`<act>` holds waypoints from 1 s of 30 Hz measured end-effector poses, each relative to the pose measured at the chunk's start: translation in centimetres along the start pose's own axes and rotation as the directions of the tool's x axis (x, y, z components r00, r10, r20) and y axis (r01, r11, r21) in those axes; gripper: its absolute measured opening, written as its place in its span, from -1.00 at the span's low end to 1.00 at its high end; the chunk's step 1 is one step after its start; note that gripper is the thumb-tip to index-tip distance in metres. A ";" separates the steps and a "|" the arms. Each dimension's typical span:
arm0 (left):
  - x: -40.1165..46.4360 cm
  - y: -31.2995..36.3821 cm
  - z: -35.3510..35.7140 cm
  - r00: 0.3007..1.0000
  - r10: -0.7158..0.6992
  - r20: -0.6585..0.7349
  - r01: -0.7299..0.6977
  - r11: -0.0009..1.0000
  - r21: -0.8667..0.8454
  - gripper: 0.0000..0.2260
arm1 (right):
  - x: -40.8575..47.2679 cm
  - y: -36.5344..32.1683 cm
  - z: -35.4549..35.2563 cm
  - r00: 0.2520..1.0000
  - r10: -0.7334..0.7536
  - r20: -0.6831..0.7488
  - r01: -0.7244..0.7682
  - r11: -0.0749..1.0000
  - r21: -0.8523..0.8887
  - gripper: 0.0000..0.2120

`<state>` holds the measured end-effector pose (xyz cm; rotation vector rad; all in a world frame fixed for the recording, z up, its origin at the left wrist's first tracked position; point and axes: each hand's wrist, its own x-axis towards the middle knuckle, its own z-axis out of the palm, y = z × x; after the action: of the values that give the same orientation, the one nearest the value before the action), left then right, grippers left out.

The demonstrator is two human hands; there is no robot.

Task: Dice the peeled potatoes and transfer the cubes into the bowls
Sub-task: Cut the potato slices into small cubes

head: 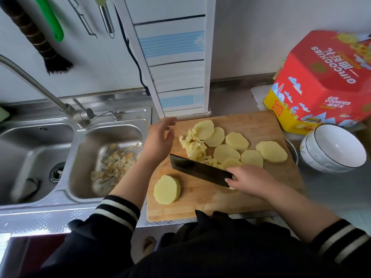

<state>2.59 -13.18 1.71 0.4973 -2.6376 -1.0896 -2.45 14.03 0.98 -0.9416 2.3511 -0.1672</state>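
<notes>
Head view: double steel sink (128, 133) at left; its right basin holds a scatter of potato peelings (112, 165), its left basin shows a drain and a blurred object I cannot identify. Wooden cutting board (261, 125) sits on the counter just right of the sink. On the board: fanned potato slices (236, 141) across the far half, a pile of potato cubes (195, 150) at their left end, and 1 thick potato piece (167, 190) alone at the near left. Red and yellow cookie tin (325, 81) stands behind the board's right corner. White bowls (339, 147), stacked, sit right of the board; the top one holds nothing visible. Right hand (251, 180) is wrapped around the handle of a dark cleaver (198, 170), blade lying in front of the cubes. Left hand (160, 140) is spread wide, fingers extended, beside the cubes at the board's left edge, holding nothing; whether it touches the board I cannot tell.
</notes>
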 end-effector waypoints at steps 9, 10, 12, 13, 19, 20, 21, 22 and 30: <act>-14.1 -8.9 3.3 0.962 -0.122 0.244 0.084 0.984 0.159 0.04 | 0.7 -0.5 0.1 0.993 0.117 -0.001 -0.116 0.990 0.077 -0.66; -14.8 -9.4 3.8 0.960 -0.105 0.261 0.058 0.981 0.183 0.06 | 0.7 -0.7 0.0 0.991 0.135 0.003 -0.135 0.988 0.081 -0.64; -15.4 -9.8 4.4 0.965 -0.075 0.250 0.029 0.982 0.185 0.04 | 0.9 -1.0 0.0 0.987 0.161 0.009 -0.161 0.983 0.082 -0.61; -15.5 -9.6 4.5 0.969 -0.074 0.236 0.033 0.985 0.171 0.01 | 1.0 -1.1 0.0 0.985 0.174 0.009 -0.174 0.981 0.084 -0.61; -15.2 -8.8 5.3 0.977 -0.115 0.182 0.095 0.989 0.116 -0.10 | 1.5 -1.2 0.3 0.974 0.224 -0.024 -0.219 0.968 0.124 -0.63; -15.2 -8.7 5.5 0.977 -0.115 0.179 0.094 0.988 0.119 -0.13 | 1.6 -1.2 0.3 0.973 0.230 -0.031 -0.224 0.965 0.138 -0.63; -15.1 -8.5 5.6 0.977 -0.118 0.175 0.097 0.987 0.126 -0.15 | 1.7 -1.2 0.3 0.972 0.233 -0.037 -0.225 0.963 0.148 -0.63; -15.0 -8.4 5.7 0.977 -0.129 0.170 0.108 0.986 0.130 -0.16 | 1.7 -1.3 0.3 0.972 0.234 -0.037 -0.226 0.962 0.152 -0.64; -14.1 -6.5 7.0 0.976 -0.183 0.116 0.171 0.980 0.105 -0.19 | 0.8 -3.0 1.0 0.975 0.205 -0.086 -0.191 0.970 0.151 -0.73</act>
<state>14.43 -7.44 -9.11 0.7182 -2.8086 -1.0823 -0.58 11.39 0.72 -0.6388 2.4719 -0.3040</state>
